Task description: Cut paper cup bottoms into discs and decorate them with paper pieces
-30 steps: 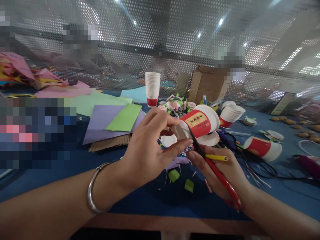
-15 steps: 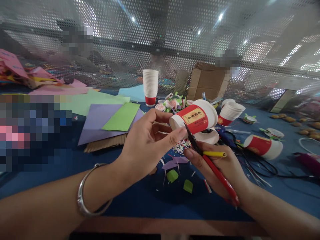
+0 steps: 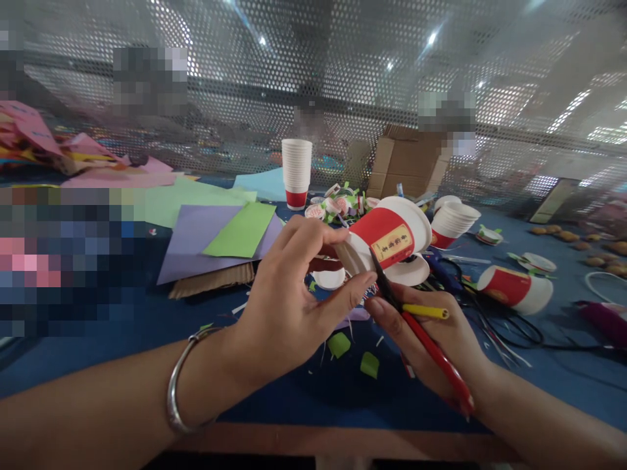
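A red and white paper cup (image 3: 375,228) with a gold label lies tilted on its side in the air, its mouth toward the upper right. My left hand (image 3: 289,294), with a silver bangle at the wrist, grips it near the base between fingers and thumb. My right hand (image 3: 431,339) is closed around scissors (image 3: 431,349) with dark blades, a red handle and a yellow one. The blade tip touches the cup's lower side near the base; whether it goes through the wall I cannot tell. Below the hands lie green paper scraps (image 3: 369,365).
A tall cup stack (image 3: 296,173) stands behind. More cups (image 3: 450,222) and one lying cup (image 3: 514,287) are at right, near black cables (image 3: 529,336). Coloured paper sheets (image 3: 196,238) spread at left. A cardboard box (image 3: 406,160) leans against the perforated screen (image 3: 333,91).
The cup has turned about its length, so the label now faces lower and further right. Both hands have shifted slightly to the right.
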`<action>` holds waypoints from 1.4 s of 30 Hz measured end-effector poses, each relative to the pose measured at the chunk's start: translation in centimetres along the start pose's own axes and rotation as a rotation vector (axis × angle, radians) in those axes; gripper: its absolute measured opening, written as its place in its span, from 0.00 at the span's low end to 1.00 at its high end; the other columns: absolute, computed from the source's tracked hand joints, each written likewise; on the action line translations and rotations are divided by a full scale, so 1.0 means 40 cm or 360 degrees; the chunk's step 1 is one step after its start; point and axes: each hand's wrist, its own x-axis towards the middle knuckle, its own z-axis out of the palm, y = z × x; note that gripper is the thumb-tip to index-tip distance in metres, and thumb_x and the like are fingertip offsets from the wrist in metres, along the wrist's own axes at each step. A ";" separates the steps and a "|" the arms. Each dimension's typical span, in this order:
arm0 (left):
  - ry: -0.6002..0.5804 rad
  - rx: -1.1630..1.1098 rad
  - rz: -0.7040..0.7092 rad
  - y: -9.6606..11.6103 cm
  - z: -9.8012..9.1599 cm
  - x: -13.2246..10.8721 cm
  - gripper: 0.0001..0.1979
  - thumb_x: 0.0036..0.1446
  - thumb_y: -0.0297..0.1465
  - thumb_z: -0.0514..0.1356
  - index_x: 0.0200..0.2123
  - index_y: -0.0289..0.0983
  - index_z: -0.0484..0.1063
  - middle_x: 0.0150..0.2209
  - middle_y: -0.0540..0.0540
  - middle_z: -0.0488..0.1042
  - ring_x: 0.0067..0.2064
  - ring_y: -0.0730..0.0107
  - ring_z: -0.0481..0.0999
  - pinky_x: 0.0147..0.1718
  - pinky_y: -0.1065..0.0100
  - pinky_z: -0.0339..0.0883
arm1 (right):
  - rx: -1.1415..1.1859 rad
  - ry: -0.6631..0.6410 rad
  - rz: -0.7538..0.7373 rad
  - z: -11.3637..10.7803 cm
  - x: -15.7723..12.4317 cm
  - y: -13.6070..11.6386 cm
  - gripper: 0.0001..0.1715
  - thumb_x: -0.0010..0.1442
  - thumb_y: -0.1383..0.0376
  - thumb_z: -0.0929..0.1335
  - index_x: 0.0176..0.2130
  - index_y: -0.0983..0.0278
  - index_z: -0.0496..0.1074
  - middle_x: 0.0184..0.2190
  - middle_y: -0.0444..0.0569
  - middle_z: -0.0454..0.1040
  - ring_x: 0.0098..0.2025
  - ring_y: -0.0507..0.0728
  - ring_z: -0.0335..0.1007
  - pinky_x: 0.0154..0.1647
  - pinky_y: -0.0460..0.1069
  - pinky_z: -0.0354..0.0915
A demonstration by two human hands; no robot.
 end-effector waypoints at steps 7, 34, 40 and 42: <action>-0.0003 -0.0210 -0.0138 -0.001 0.009 0.005 0.18 0.58 0.32 0.69 0.49 0.41 0.69 0.46 0.43 0.76 0.48 0.61 0.79 0.45 0.59 0.80 | 0.0047 0.0074 -0.0070 0.002 0.000 -0.005 0.22 0.63 0.57 0.71 0.22 0.62 0.66 0.16 0.41 0.63 0.19 0.49 0.58 0.17 0.44 0.57; -0.0045 -0.0077 -0.0048 -0.008 0.011 -0.001 0.14 0.57 0.27 0.66 0.44 0.41 0.67 0.45 0.45 0.70 0.45 0.63 0.77 0.46 0.57 0.79 | 0.0072 -0.0110 0.0003 -0.002 0.005 0.008 0.18 0.64 0.53 0.71 0.31 0.64 0.73 0.18 0.39 0.63 0.21 0.49 0.59 0.22 0.45 0.61; -0.0033 -0.0007 0.0034 -0.008 0.008 -0.003 0.14 0.57 0.28 0.66 0.45 0.41 0.67 0.45 0.45 0.66 0.45 0.62 0.75 0.47 0.56 0.78 | 0.0237 -0.0132 0.0110 0.004 -0.005 0.014 0.20 0.63 0.54 0.73 0.28 0.63 0.68 0.15 0.36 0.60 0.16 0.46 0.53 0.15 0.43 0.51; -0.0029 -0.0008 0.0043 -0.009 0.008 -0.003 0.15 0.57 0.28 0.67 0.45 0.42 0.67 0.45 0.45 0.66 0.45 0.62 0.74 0.46 0.56 0.78 | 0.0264 -0.0156 0.0160 0.004 -0.008 0.013 0.20 0.63 0.53 0.72 0.28 0.62 0.68 0.14 0.36 0.61 0.14 0.46 0.54 0.13 0.43 0.51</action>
